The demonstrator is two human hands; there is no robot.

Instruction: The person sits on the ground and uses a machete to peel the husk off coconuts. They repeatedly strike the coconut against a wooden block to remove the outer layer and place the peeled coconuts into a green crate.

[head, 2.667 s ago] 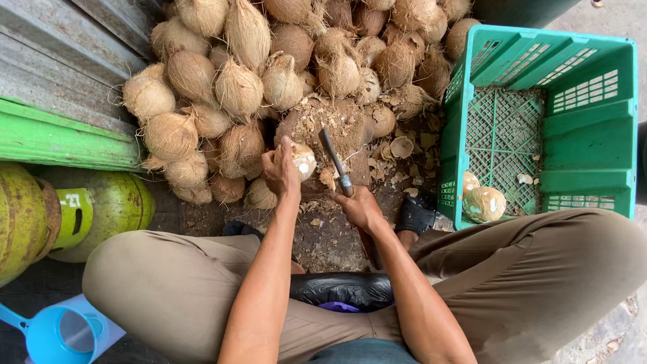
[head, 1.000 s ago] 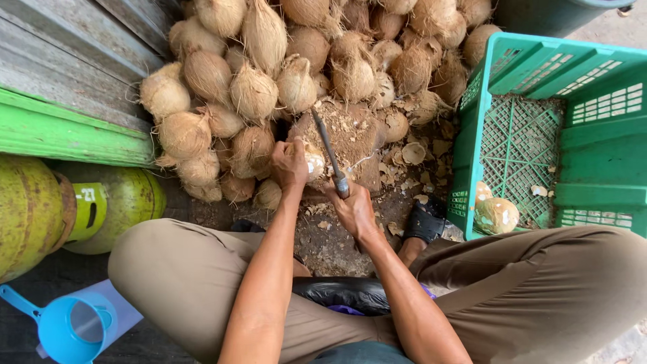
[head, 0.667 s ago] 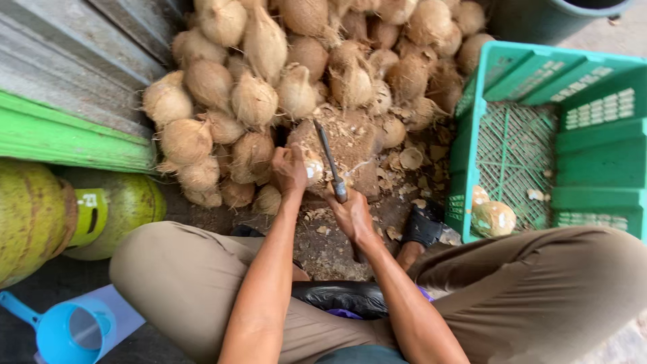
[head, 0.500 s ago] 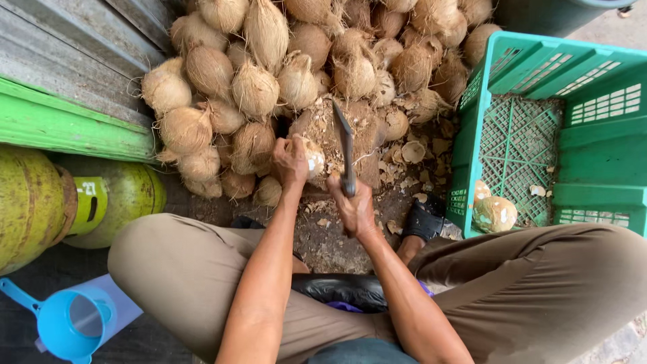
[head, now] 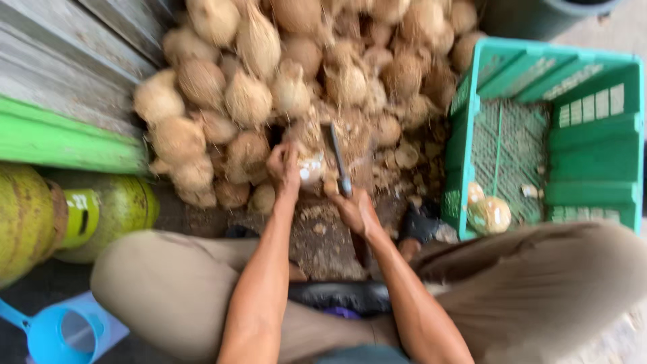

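The left hand [head: 283, 164] grips a pale coconut [head: 311, 168]; the right hand [head: 355, 210] clenches a knife [head: 339, 162]. Husked coconuts [head: 249, 101] crowd behind, a green crate [head: 539, 135] stands rightward.

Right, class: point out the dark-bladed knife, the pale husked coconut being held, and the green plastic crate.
dark-bladed knife [head: 339, 162]: head view, mid-blade.
pale husked coconut [head: 311, 168]: head view, white face.
green plastic crate [head: 573, 128]: head view, inner wall.

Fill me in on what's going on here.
A seated person is working on a coconut, held in the left hand over a stump littered with husk scraps. The right hand grips a big knife, its blade raised beside the coconut. A heap of husked coconuts lies in front. A green crate on the right holds a few peeled ones.
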